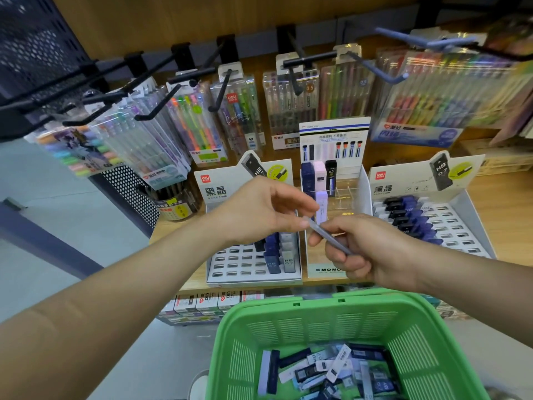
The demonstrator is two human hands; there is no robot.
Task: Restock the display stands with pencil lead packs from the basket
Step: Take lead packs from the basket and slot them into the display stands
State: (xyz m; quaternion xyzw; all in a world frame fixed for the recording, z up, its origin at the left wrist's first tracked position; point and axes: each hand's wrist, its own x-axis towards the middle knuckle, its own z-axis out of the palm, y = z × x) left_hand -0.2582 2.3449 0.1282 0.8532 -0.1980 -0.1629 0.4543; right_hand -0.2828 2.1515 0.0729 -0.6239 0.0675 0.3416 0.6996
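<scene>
My right hand (363, 249) grips a slim grey pencil lead pack (328, 236), held slantwise above the clear middle display stand (331, 268). My left hand (268, 212) pinches the upper end of that same pack with thumb and fingertips. A lilac pack (322, 204) stands in the middle stand just behind my fingers. The left display stand (253, 264) holds a few dark blue and grey packs on its right side. Several dark packs fill the right display stand (427, 226). Below, the green basket (288, 327) holds several loose lead packs (326, 370).
Pen sets (202, 125) hang from black pegs (161, 105) above the stands. A jar of pens (176, 203) stands left of the shelf beside a perforated black panel. Boxed stock (207, 304) sits on the shelf below.
</scene>
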